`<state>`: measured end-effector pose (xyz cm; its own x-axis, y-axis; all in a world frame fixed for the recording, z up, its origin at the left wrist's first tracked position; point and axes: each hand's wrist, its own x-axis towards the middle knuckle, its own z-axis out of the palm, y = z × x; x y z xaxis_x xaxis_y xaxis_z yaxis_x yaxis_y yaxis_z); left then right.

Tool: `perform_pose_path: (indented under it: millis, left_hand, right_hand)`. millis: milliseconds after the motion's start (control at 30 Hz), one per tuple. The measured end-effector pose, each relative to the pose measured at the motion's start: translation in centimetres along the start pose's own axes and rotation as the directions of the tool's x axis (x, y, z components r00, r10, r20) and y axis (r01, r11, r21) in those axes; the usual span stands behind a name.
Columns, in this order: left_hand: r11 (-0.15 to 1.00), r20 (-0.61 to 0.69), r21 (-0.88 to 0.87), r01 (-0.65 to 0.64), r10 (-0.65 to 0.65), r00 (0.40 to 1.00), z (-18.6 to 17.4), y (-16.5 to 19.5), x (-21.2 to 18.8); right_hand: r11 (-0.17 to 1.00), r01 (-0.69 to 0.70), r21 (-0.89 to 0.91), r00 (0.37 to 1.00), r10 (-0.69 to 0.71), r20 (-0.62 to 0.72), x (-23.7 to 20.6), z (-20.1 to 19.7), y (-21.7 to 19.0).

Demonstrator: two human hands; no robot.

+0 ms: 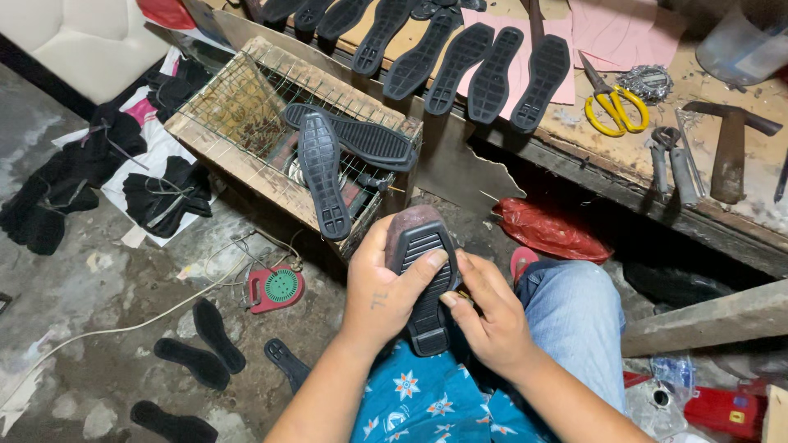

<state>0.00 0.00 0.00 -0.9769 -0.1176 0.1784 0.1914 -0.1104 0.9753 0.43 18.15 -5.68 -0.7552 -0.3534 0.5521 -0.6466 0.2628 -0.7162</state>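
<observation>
Both hands [435,299] around black shoe sole [425,271]

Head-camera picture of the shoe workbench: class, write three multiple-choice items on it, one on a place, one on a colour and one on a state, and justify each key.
1. Where do the two loose soles lie?
A. on the wire cage
B. in a bucket
C. on the person's knee

2. What colour are the scissors' handles?
A. blue
B. yellow
C. white

3. How is the shoe held?
A. sole up, between both hands
B. by one hand only
C. not held, on the floor

Key: 1 A, they rest across the cage's mesh top. 2 B, both loops are yellow. 3 A, the left hand and right hand grip it, tread facing up.
</observation>
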Motion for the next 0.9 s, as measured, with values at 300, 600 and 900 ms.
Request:
perform_pose_path:
  millis: [300, 600, 900]
  left_hand:
    - [0.998, 0.012, 0.065, -0.02, 0.019, 1.0, -0.3, -0.8, 0.5]
    - [0.996, 0.009, 0.078, -0.043, 0.042, 0.999, -0.2, -0.9, 0.4]
    - [0.967, 0.046, 0.246, -0.06, 0.05, 0.998, 1.1, 0.4, -0.1]
  right_hand:
    - [0.999, -0.001, -0.038, 1.0, 0.001, 0.0, -0.1, 0.6, 0.7]
    - [0.993, -0.059, -0.106, 0.997, 0.053, -0.058, 1.3, -1.7, -0.5]
    - [0.994, 0.048, -0.095, 0.992, -0.059, -0.116, 3.0, -6.6, -4.5]
